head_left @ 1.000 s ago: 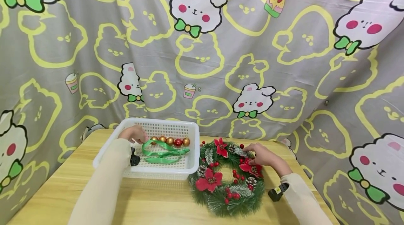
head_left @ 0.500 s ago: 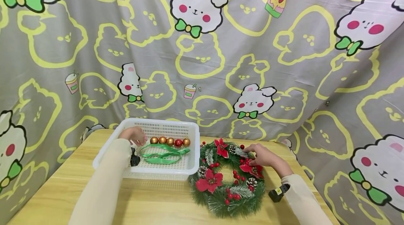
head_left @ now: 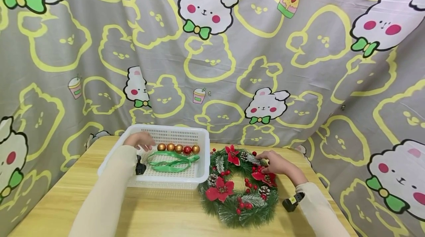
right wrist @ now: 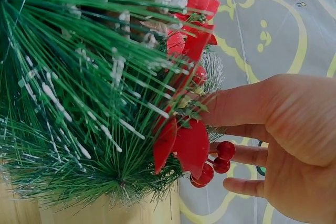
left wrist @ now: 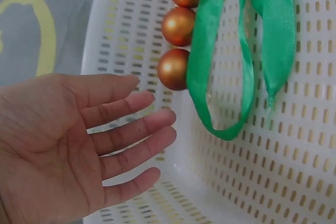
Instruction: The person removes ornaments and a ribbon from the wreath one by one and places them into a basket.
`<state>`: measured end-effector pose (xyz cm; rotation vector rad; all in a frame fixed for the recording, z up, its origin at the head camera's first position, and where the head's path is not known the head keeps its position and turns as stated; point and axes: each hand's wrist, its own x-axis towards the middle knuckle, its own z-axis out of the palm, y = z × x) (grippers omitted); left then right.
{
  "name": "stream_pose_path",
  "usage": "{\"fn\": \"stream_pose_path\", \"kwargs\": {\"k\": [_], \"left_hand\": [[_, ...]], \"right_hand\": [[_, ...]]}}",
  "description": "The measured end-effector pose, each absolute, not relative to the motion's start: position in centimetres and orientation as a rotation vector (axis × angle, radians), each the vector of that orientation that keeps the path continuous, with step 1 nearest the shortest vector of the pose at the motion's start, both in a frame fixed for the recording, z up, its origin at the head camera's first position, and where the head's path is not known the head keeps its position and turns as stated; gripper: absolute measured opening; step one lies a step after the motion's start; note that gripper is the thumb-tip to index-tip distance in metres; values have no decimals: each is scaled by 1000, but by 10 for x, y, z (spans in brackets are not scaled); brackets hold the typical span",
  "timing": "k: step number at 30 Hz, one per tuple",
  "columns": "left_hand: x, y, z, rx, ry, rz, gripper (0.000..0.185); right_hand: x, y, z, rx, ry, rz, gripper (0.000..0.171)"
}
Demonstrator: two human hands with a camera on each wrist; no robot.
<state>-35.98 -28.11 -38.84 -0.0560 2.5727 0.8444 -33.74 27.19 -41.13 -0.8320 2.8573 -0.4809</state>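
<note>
The white plastic basket (head_left: 156, 179) stands on the tabletop (head_left: 66, 196) and serves here as the reference. The left hand (head_left: 141, 141) hovers over the far-left corner inside the basket, with the palm open and the fingers (left wrist: 131, 137) relaxed and a little spread; it holds nothing. In the left wrist view the fingertips are just beside the nearest gold bauble (left wrist: 174, 68) but do not touch it, so I judge the hand is placed there to reach the ornaments.

The baubles (head_left: 178, 148) lie in one row along the far wall of the basket, four gold and one red, and the row runs left to right. In front of them the green ribbon (head_left: 172, 163) lies flat on the basket floor in loose loops; its long axis is also left to right, with one end pointing toward the right wall.

Just beside the right wall of the basket, touching it, the Christmas wreath (head_left: 240, 187) lies flat on the tabletop, its ring facing up. The right hand (head_left: 277, 164) rests on the far-right part of the wreath. Its fingers (right wrist: 236, 106) are nearly straight and press against the needles and a red poinsettia (right wrist: 184, 142); they do not curl around anything. This hand probably steadies the wreath so it does not slide.
</note>
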Motion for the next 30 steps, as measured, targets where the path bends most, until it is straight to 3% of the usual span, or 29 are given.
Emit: {"fn": "stream_pose_path", "kwargs": {"k": [30], "left_hand": [[-353,-227,-355,391,2980,1070,36]], "right_hand": [[-339,273,-400,-901,2788,-627,54]]}}
